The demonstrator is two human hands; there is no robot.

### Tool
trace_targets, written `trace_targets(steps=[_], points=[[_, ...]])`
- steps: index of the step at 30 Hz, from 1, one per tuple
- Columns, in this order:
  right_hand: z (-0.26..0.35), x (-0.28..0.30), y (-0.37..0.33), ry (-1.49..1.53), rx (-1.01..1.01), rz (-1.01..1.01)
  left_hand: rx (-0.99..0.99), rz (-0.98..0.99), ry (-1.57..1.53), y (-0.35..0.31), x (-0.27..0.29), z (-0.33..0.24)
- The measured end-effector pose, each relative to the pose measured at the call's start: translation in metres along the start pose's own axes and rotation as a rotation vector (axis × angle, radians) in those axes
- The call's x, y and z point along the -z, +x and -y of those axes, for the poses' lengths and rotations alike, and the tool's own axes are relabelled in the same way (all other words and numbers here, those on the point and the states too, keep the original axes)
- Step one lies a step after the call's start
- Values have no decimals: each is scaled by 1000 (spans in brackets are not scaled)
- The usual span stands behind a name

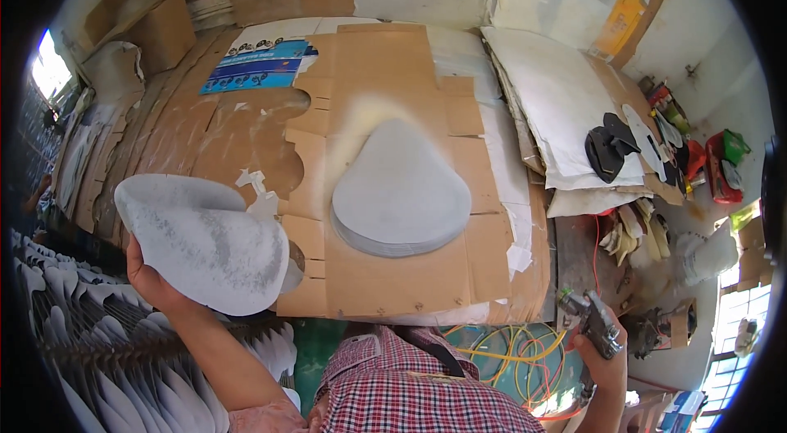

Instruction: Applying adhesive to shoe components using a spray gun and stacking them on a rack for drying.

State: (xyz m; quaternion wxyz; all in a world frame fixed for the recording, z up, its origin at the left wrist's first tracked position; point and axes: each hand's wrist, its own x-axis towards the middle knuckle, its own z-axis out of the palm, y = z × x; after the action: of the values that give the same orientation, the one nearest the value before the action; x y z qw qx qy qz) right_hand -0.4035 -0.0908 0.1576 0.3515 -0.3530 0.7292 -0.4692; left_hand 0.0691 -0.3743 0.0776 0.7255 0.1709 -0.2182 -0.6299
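Observation:
My left hand [151,279] grips the edge of a curled pale grey sheet piece [217,244] with a mottled surface. The piece hangs over the left front part of the cardboard-covered table. In my right hand [605,359], at the lower right beyond the table's front edge, is a metal spray gun [592,323], its nozzle end toward the table. A stack of flat grey rounded-triangle pieces [402,191] lies mid-table on a brown cardboard sheet [385,64]. Pale overspray shows on the cardboard around the stack's far end.
Rows of pale curved pieces [123,351] stand at the lower left. Yellow and red hoses [512,355] coil on the green floor. Layered white sheets [549,97] bear a black object [611,148] at the right. A cardboard box [160,31] sits at the back left.

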Motion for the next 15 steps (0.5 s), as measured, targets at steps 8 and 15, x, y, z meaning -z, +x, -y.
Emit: trace_targets(steps=[8, 15], points=[[-17, -27, 9, 120, 42, 291, 43, 73, -33, -6, -7, 12], [-8, -36, 27, 162, 105, 38, 50, 7, -67, -19, -12, 20]])
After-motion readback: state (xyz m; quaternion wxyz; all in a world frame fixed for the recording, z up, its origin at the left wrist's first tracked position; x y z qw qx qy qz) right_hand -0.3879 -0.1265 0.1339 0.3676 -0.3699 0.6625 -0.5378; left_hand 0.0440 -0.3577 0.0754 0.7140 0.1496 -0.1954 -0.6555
